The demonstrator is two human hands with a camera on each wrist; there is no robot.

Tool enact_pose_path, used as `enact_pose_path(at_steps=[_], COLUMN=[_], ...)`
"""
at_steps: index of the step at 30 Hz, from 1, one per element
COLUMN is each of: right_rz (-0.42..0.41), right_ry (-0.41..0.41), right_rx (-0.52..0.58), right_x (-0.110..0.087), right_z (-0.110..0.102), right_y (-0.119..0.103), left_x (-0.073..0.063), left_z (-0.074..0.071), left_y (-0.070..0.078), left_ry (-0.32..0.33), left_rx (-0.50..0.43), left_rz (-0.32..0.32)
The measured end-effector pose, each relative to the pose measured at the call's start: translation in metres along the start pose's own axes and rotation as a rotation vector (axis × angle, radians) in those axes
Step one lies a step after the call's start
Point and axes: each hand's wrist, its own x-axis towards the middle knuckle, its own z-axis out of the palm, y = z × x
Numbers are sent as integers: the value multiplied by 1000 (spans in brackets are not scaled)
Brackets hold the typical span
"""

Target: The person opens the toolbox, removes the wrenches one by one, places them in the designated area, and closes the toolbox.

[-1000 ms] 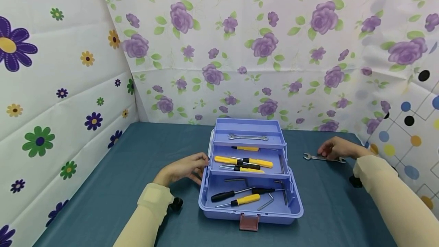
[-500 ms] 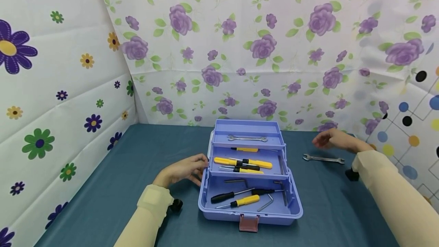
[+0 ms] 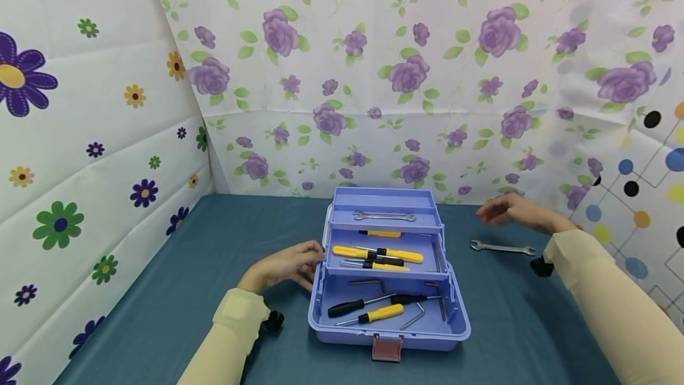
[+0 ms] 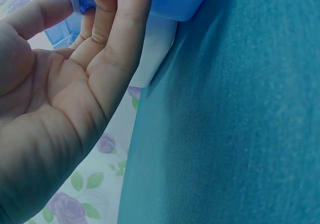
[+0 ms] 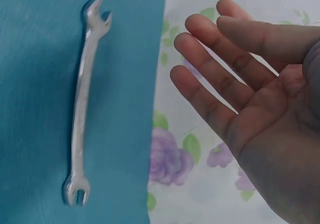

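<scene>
Grip: left hand (image 3: 283, 265) pinches the left edge of the periwinkle plastic toolbox (image 3: 427, 342); right hand (image 3: 515, 211), fingers loosely extended, holds nothing, apart from the silver double-ended wrench (image 3: 502, 248) on teal cloth (image 3: 288, 349) right of the toolbox. Judgement: brace toolbox, handle wrench mid-shank. Counts: bottom compartment (image 3: 342, 294), three plastic-handled screwdrivers (image 3: 344, 308), three L-shaped metal hex keys (image 3: 412, 319); middle tray (image 3: 417, 273), at least four yellow handles (image 3: 406, 255), overlapping; cloth, one wrench; top tray (image 3: 382, 198), one more.

Room btwn R hand (image 3: 510, 210) & toolbox (image 3: 427, 341); raised trays (image 3: 385, 198) block farther L.
</scene>
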Motion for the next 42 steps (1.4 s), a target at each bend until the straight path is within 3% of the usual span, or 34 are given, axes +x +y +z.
enact_pose_path(at_steps=[29,42], right_rz=[-87,-148], right_ry=[42,-11], right_rx=[46,53], right_x=[16,31], right_z=[6,16], right_y=[-73,-101], left_x=[0,0], left_z=[1,2], left_y=[-2,-1], left_ry=[-5,1], left_rx=[-1,-7], left_rz=[7,6])
